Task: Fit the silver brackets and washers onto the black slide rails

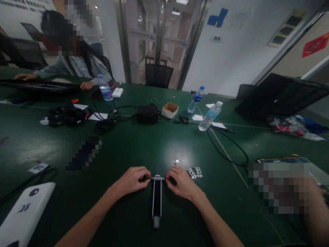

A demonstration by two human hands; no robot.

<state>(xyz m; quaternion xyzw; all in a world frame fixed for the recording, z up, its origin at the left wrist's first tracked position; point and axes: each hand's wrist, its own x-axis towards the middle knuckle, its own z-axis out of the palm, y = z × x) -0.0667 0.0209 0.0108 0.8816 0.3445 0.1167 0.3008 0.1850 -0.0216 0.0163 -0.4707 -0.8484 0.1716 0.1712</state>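
A long, narrow piece with silver edges and a black middle [157, 199] lies on the green table, pointing away from me. Across its far end sits a short thin metal bar [157, 178]. My left hand [135, 179] is closed in a pinch at the bar's left end. On the opposite end, the fingertips of my right hand [180, 181] pinch in the same way. Just beyond my right hand lie a few tiny rings and nuts [177, 161]. Several small metal brackets [195, 172] are to its right. Fine detail between the fingertips is too small to make out.
Two water bottles [209, 116] stand behind on the right, near a small open box [170, 110] and a black adapter [147, 113] with cables. A white device [27, 214] lies front left. Another person's forearm [318, 209] reaches in at right; a person sits far left.
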